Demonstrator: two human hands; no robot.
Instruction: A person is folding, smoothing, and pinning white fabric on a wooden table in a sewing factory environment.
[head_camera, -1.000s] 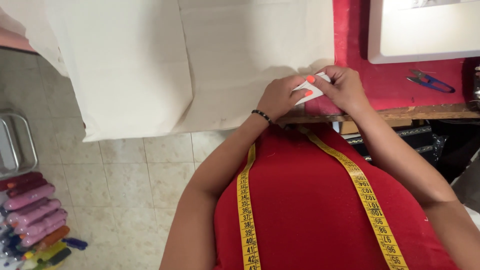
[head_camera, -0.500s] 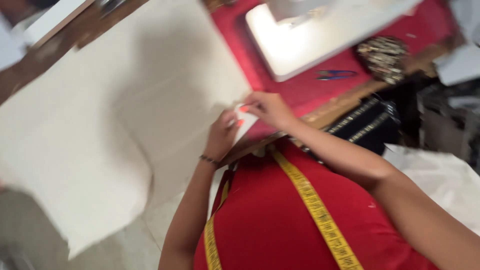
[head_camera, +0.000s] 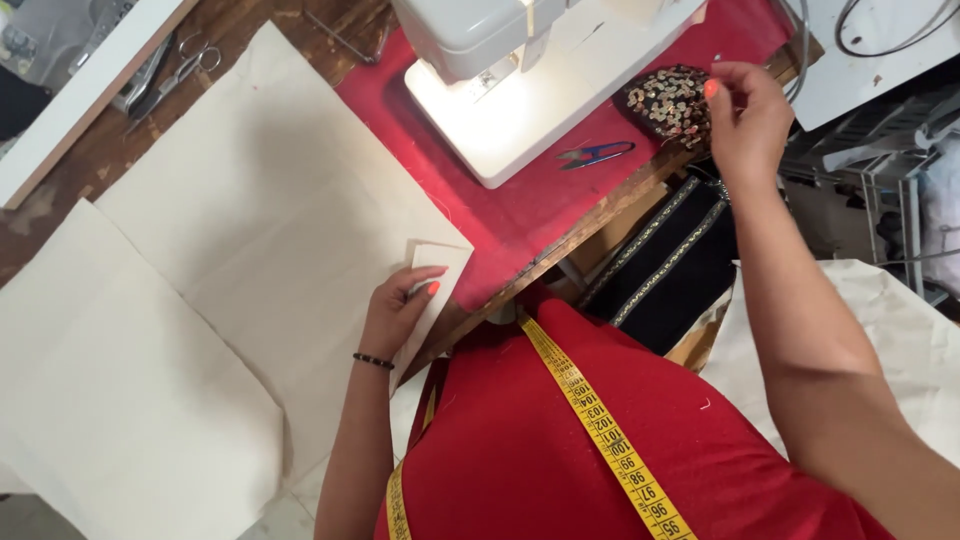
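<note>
My left hand (head_camera: 398, 308) rests flat on the folded corner of a cream fabric piece (head_camera: 240, 250) near the table's front edge, pinning the small folded flap (head_camera: 440, 262) with its fingers. My right hand (head_camera: 745, 115) is stretched out to the right, its fingertips pinched together at a dark pin cushion (head_camera: 672, 102) studded with several pin heads. Whether a pin sits between those fingers cannot be made out. A yellow measuring tape (head_camera: 600, 425) hangs around my neck over a red top.
A white sewing machine (head_camera: 520, 70) stands on a red cloth (head_camera: 500, 215) on the wooden table. Small blue thread snips (head_camera: 595, 153) lie beside it. Metal scissors (head_camera: 180, 70) lie at the far left. A black trimmed cloth (head_camera: 670, 265) hangs below the table edge.
My right hand left the folded fabric corner and reached right to the pin cushion. The view swung right, bringing the sewing machine into sight. My left hand stays on the fold.
</note>
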